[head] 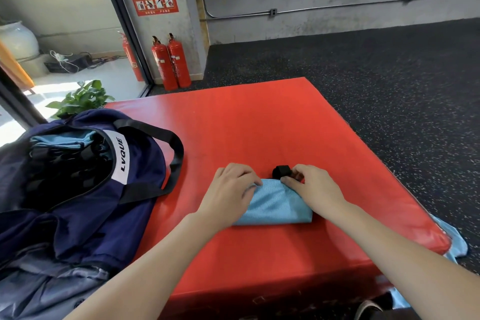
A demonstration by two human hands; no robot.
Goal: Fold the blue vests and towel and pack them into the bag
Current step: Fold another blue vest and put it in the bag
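Two containers of concern, in effect one: the navy bag [85, 184] at the left of the frame, unzipped and gaping, resting partly on the red mat [259, 122]. Inside, at its upper left, pale blue folded cloth [65, 139] is visible, with black straps across it; whether that is vests or towel cannot be told. The bag's black handles lie slack over its mouth and right side.

Centre frame, low: a folded blue bundle [275, 205] lies flat on the mat, well apart from the bag. The left hand [231, 189] rests on its left end, fingers curled and pinching the upper edge. The right hand [314, 184] is at the upper right corner, fingertips pinching a black strap [281, 171] that stands up from the bundle's far edge.

Judgement: the cloth looks thin, soft and light, with no stiffness; it will likely unfold if lifted by one corner. A grip from both ends, or one hand under and one over, should keep the fold.

Lower right: more pale blue cloth [454, 241] hangs off the mat's corner, not yet folded.
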